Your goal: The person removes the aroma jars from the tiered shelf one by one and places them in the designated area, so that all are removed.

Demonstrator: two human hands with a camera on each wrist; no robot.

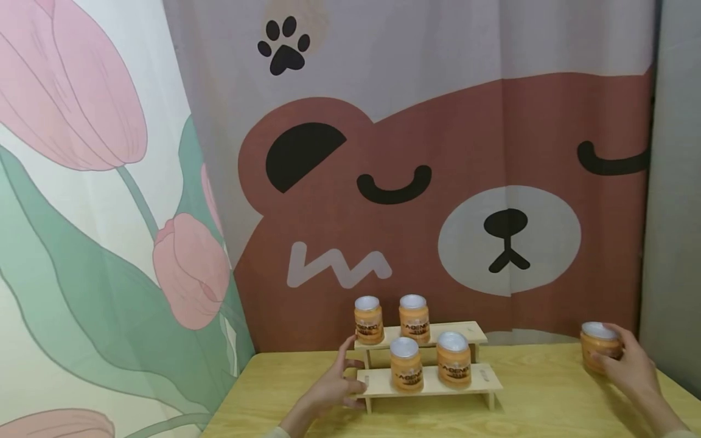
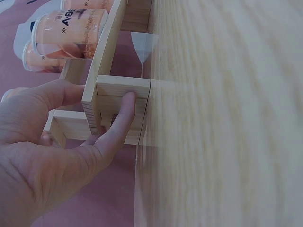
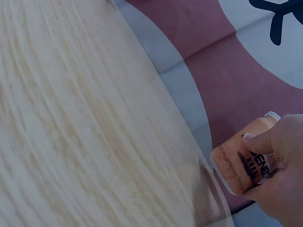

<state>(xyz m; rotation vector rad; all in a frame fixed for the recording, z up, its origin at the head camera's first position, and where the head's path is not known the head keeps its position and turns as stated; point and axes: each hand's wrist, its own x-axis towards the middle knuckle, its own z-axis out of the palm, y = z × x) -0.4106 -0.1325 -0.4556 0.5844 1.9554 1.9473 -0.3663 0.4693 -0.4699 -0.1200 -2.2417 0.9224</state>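
Note:
My left hand grips the left end of a two-tier wooden display stand. In the left wrist view, the thumb lies over the lower shelf and a finger presses the leg. Off to the right, my right hand holds an orange-labelled jar with a silver lid, thumb and fingers around its sides. The right wrist view shows this jar near the table's edge. Two matching jars stand on the lower shelf, a left one and a right one.
On the upper shelf are two more jars, one at its left end and one near its middle. The yellow wood-grain table ends at a bear-print curtain. A tulip-print curtain hangs along the left.

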